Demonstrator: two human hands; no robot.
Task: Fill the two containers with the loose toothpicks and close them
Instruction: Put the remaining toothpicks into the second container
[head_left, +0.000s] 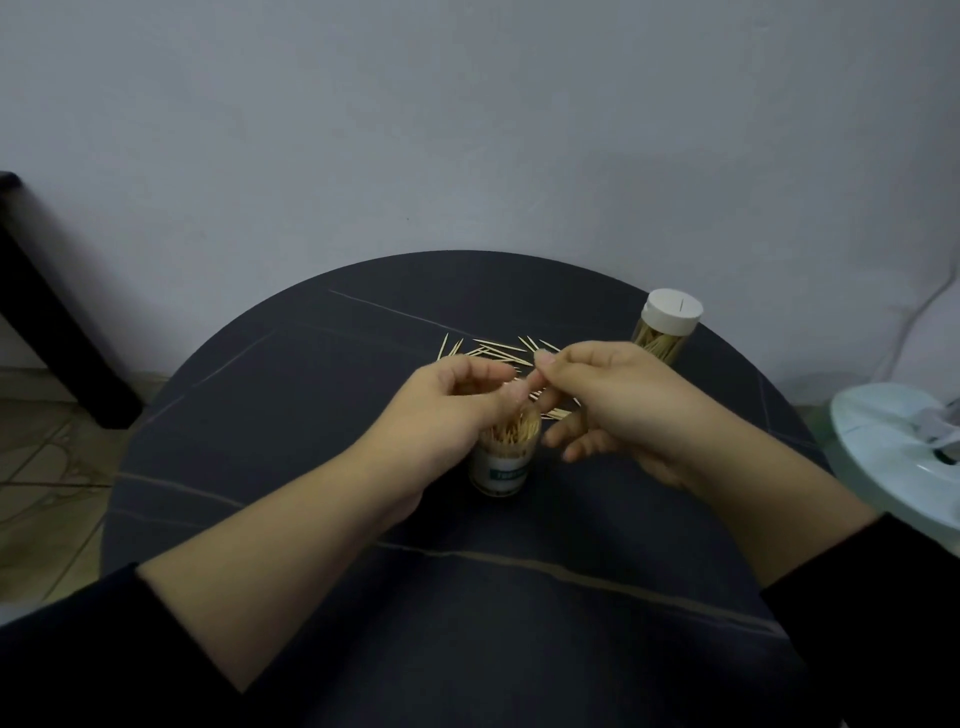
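Left hand (447, 410) curled round the open container (501, 467) at its mouth, mid-table; right hand (613, 405) just beside, thumb and forefinger pinched, contents unclear; loose toothpicks (498, 349) behind; capped container (665, 327) far right

Black sleeves cover both upper arms. The left sleeve (104, 649) ends well behind the left hand (447, 410), the right sleeve (872, 597) likewise behind the right hand (613, 405).
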